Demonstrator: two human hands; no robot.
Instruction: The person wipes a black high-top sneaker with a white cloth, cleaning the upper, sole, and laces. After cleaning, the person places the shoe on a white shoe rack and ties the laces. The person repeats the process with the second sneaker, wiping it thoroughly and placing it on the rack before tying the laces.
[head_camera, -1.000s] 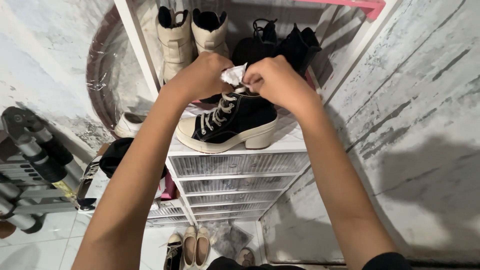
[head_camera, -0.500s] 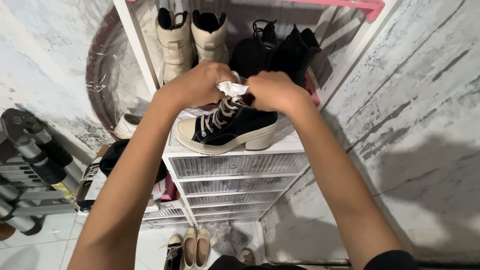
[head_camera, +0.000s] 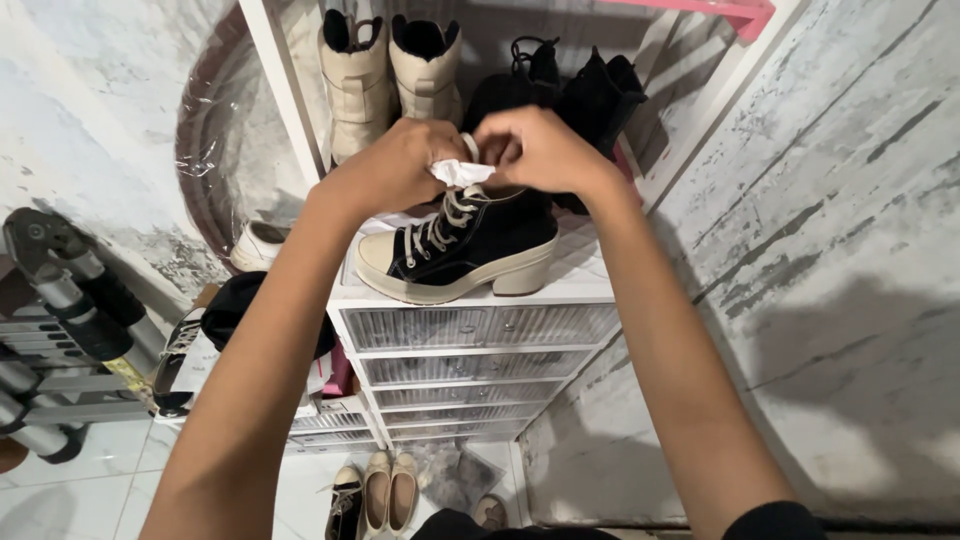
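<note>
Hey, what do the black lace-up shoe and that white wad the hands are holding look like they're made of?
The black shoe looks like matte woven canvas, with a smooth cream sole and block heel, probably rubber, and pale fabric laces. The white wad, pinched between the left hand and right hand, is crumpled and creased like tissue or thin paper; thin cloth can't be ruled out.

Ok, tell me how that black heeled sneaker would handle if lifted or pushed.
The black heeled sneaker probably feels heavyish: its cream platform sole and block heel are thick. The soft upper likely flexes. Its wide flat sole looks stable, more apt to slide than tip.
</note>
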